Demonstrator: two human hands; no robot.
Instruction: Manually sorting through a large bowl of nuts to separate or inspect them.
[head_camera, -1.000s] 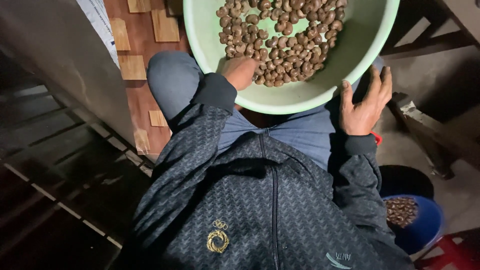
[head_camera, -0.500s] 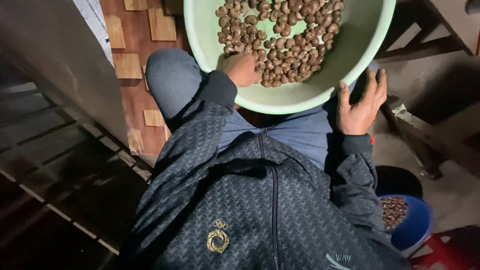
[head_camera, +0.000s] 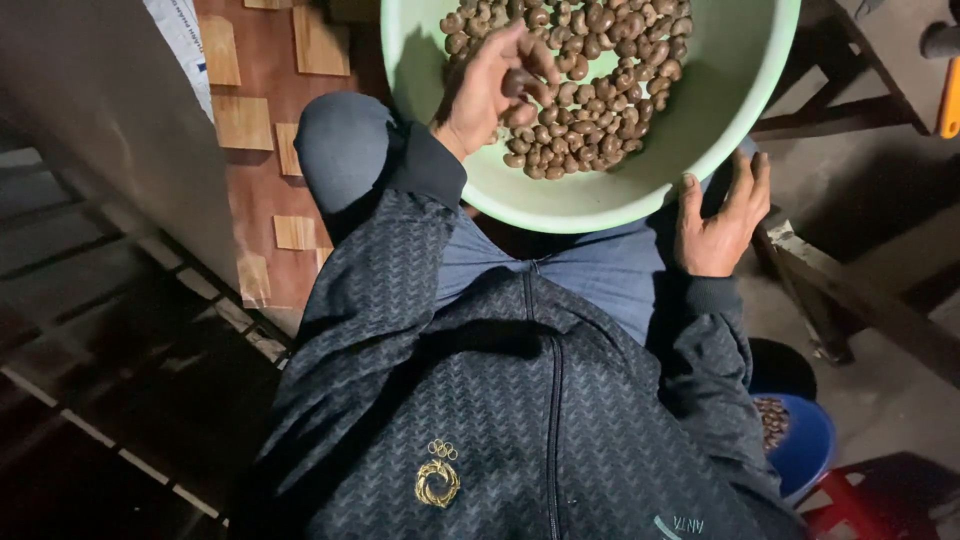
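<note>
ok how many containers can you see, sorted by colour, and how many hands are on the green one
Pale green basin, holding brown nuts: 1
Blue bucket, with nuts inside: 1
Dark bucket beside it: 1
Hands at the green basin: 2, left hand in the nuts, right hand at the rim
Total containers: 3

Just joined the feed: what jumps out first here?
A big pale green basin on the person's lap, top centre, heaped with brown nuts. The left hand is raised over the heap, pinching a few; the right hand steadies the basin's rim. A blue bucket sits at lower right.
</note>
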